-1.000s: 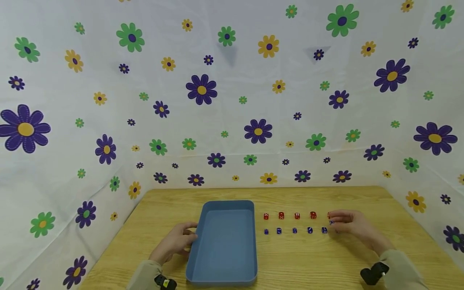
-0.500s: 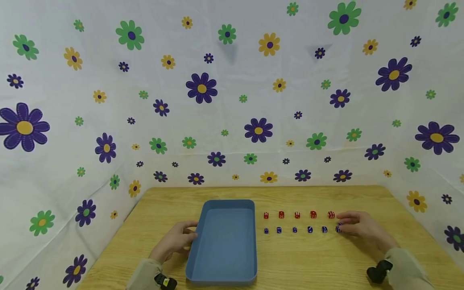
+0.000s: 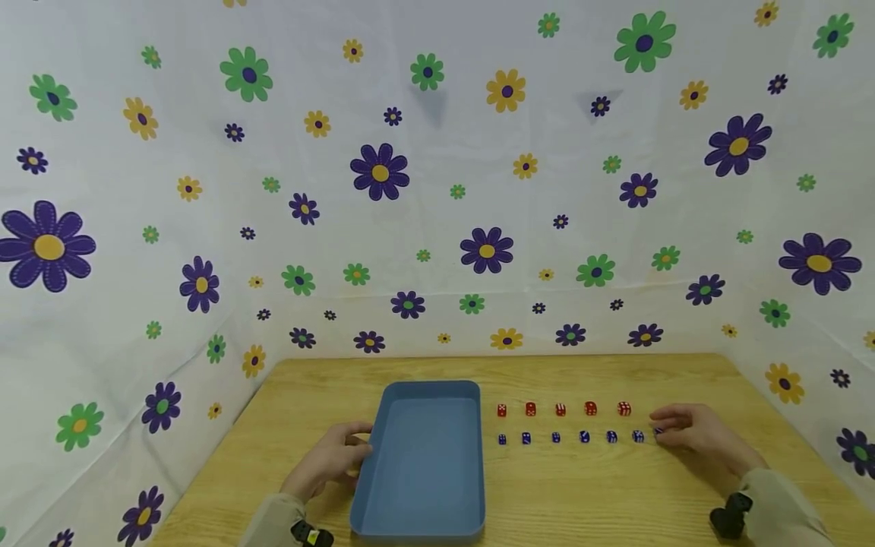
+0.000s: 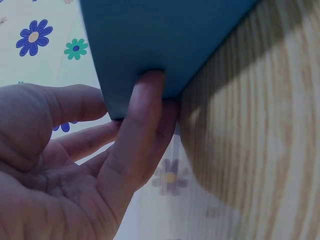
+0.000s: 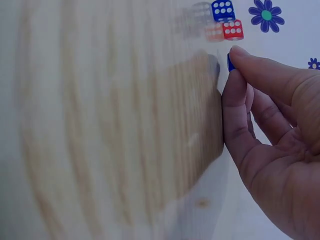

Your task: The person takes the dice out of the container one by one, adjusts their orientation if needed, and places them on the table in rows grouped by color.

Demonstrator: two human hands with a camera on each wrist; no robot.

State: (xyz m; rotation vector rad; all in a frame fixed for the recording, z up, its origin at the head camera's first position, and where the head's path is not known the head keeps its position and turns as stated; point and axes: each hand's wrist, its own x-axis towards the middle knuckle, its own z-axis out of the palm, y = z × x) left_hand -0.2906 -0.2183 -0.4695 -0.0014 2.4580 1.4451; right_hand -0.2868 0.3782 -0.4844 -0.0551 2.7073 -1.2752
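Note:
In the head view, my right hand (image 3: 704, 433) is at the right end of a row of dice, low over the wooden table. Its thumb and a finger pinch a small blue die (image 5: 230, 62), mostly covered by the fingertips (image 5: 239, 51). Just left of it lies another blue die (image 3: 638, 437); above and left is a red die (image 3: 624, 409). My left hand (image 3: 333, 460) touches the left wall of a blue rectangular tray (image 3: 480, 456). In the left wrist view, one finger (image 4: 150, 95) lies against the tray's outer wall and the thumb meets its edge.
Left of my right hand, red dice (image 3: 560, 409) form a back row and blue dice (image 3: 556, 437) a front row, spaced apart. The tray stands left of both rows on the wooden table (image 3: 560, 501). White flowered cloth (image 3: 437, 205) encloses the back and sides.
My right hand has moved right along the dice. A red die and a blue die near it now stand uncovered, and another blue die is between its fingertips. The left hand stays put.

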